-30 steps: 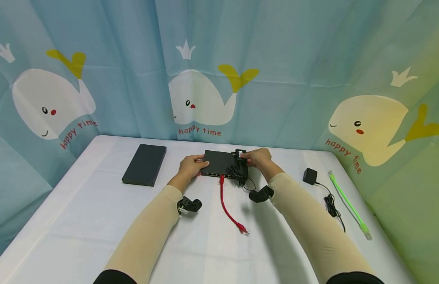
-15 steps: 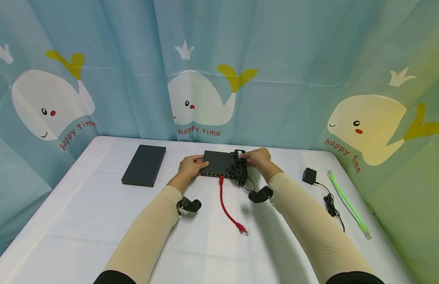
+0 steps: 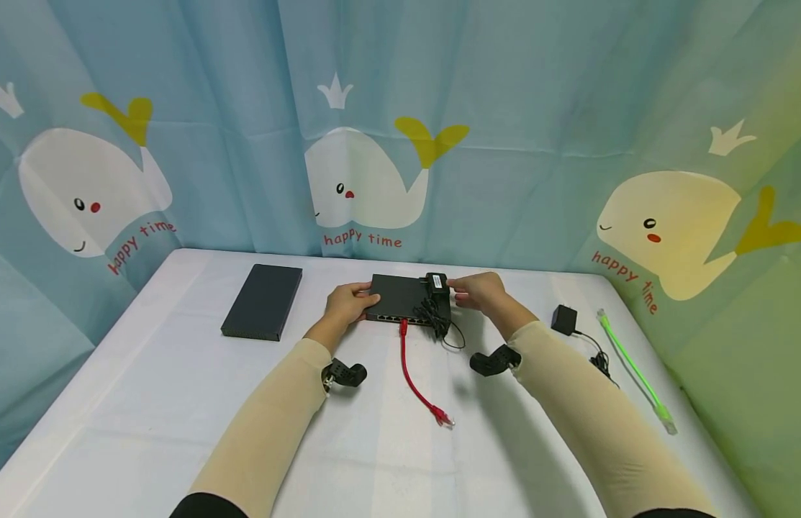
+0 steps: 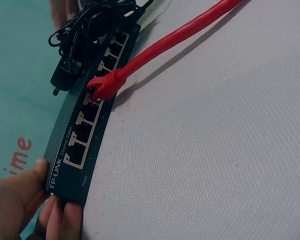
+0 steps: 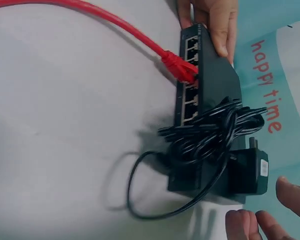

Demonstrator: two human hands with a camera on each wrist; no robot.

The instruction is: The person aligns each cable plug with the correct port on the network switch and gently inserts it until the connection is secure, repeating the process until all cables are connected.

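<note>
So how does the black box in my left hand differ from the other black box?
The held box has a red cable plugged in and a power adapter on top; the other box has neither. The held box's long side faces you; the other box's short side does. Both are black, flat and rectangular.

Left of the fingers, a flat black box; right, a blocky black adapter and bright-green cable; beyond, blue whale-print curtain.
</note>
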